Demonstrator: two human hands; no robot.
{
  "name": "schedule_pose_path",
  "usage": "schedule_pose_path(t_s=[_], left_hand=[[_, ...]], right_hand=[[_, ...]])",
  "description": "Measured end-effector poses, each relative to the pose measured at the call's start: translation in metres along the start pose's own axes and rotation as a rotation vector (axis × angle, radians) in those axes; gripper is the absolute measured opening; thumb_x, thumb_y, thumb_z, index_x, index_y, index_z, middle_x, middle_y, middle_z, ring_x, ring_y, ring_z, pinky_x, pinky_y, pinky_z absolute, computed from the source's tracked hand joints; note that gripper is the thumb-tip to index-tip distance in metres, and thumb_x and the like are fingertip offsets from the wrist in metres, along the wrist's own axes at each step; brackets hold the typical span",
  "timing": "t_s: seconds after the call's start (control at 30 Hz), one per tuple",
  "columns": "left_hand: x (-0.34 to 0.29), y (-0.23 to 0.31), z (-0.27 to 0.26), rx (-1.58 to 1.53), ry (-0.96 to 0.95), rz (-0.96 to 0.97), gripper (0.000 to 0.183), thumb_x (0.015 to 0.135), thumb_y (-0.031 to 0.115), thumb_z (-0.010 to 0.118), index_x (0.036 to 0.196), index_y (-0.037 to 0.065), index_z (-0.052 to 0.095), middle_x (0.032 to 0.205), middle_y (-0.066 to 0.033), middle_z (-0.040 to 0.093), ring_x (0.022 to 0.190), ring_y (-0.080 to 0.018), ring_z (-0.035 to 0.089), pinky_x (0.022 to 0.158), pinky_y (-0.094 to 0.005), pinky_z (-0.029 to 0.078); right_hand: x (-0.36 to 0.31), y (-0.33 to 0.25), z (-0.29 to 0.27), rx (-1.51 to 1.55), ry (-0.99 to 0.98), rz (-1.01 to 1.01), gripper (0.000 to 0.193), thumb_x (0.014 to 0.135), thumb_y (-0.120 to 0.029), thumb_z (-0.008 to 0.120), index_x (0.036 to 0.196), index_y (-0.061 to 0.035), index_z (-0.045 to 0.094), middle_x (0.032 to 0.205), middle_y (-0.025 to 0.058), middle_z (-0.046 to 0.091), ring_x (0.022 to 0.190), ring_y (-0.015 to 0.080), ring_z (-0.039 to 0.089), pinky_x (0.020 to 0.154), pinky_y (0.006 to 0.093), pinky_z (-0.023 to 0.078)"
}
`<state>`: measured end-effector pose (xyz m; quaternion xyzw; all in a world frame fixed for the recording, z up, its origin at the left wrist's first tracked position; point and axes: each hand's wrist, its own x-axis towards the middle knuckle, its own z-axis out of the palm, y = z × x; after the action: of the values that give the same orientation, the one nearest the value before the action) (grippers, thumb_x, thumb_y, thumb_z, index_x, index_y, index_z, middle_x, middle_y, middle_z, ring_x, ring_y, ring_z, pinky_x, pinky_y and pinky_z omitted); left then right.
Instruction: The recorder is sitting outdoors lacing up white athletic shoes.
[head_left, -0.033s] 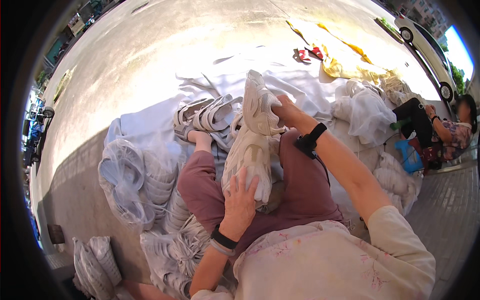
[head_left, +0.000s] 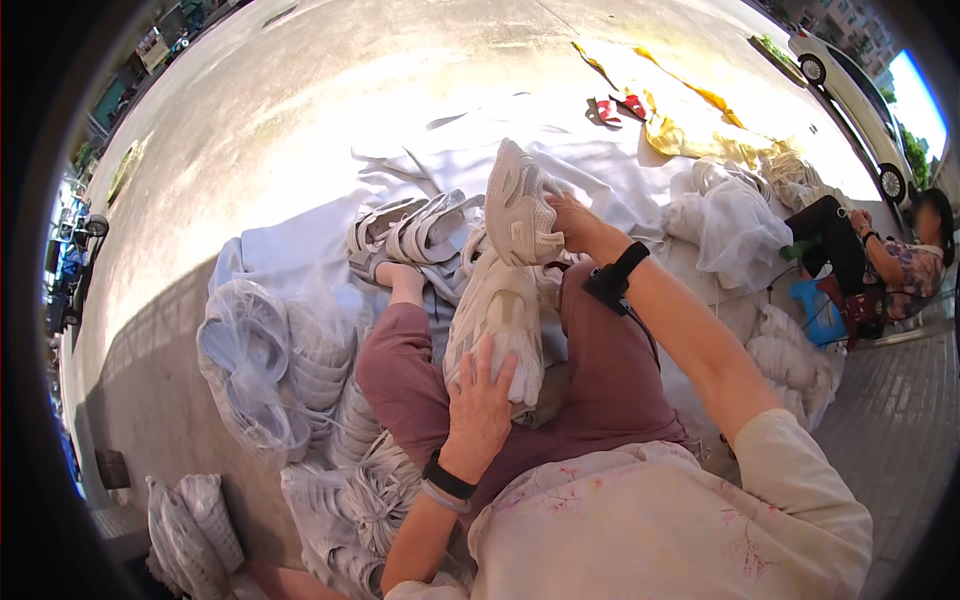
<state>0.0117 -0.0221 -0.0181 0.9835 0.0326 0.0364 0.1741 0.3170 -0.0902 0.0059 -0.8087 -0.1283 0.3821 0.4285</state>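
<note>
My right hand (head_left: 583, 226) grips a beige-white sneaker upper (head_left: 520, 212) at its right edge, with the fingertips partly hidden behind it. The upper hangs tilted over my knees. Below it, more pale sneaker uppers (head_left: 492, 312) lie stacked between my thighs. My left hand (head_left: 480, 408) rests on the near end of that stack, its fingers spread flat. Beyond my left knee, several pale uppers (head_left: 430, 228) lie on the light sheet (head_left: 265, 255) by my foot.
Clear plastic bags of uppers (head_left: 245, 355) sit at my left, with bundled uppers (head_left: 375, 505) nearer. White bags (head_left: 735, 235) lie to the right, near a seated person (head_left: 885, 260) and a blue stool (head_left: 818, 310). Red sandals (head_left: 605, 112) and a yellow cloth (head_left: 690, 135) lie farther off.
The upper in my right hand has tilted slightly, and my right hand has shifted a little with it. My left hand stays in place on the stack.
</note>
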Motion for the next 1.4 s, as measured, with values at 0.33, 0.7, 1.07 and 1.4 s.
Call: schedule_pose_path(t_s=[0.33,0.7,1.07,1.4], left_hand=[[-0.011,-0.004,0.016,0.119,-0.005,-0.014,0.067,0.073,0.013,0.065,0.136,0.020,0.043,0.147,-0.0158,0.029,0.123,-0.0401,0.039,0.083,-0.0527,0.042],[0.021,-0.022,0.004,-0.082,0.036,-0.129,0.080,0.070,0.008,0.071,0.140,0.008,0.033,0.139,-0.0242,0.032,0.111,-0.0437,0.044,0.082,-0.0436,0.053],[0.036,-0.019,0.005,-0.341,0.154,0.130,0.051,0.071,0.012,0.072,0.120,0.004,0.058,0.130,-0.0179,0.050,0.121,-0.0374,0.044,0.096,-0.0451,0.039],[0.007,-0.039,0.006,-1.166,0.131,-0.281,0.070,0.076,-0.003,0.055,0.142,0.001,0.029,0.134,-0.0196,0.048,0.121,-0.0260,0.049,0.099,-0.0324,0.038]], right_hand=[[0.073,0.050,-0.004,-0.756,0.110,-0.529,0.026,0.070,-0.012,0.071,0.095,-0.0067,0.069,0.104,0.0111,0.066,0.095,0.0237,0.064,0.084,0.0303,0.051],[-0.082,0.081,-0.081,0.194,-0.112,-0.501,0.039,0.077,-0.008,0.064,0.114,0.0025,0.057,0.109,0.0167,0.064,0.102,0.0288,0.061,0.089,0.0328,0.047],[-0.154,0.051,0.040,-0.574,0.237,-0.527,0.045,0.080,-0.002,0.050,0.124,0.0014,0.045,0.108,0.0239,0.056,0.095,0.0437,0.058,0.081,0.0471,0.048],[-0.149,0.031,0.079,-0.980,0.169,-0.390,0.049,0.080,-0.009,0.058,0.128,-0.0018,0.047,0.101,0.0171,0.056,0.092,0.0336,0.062,0.076,0.0445,0.051]])
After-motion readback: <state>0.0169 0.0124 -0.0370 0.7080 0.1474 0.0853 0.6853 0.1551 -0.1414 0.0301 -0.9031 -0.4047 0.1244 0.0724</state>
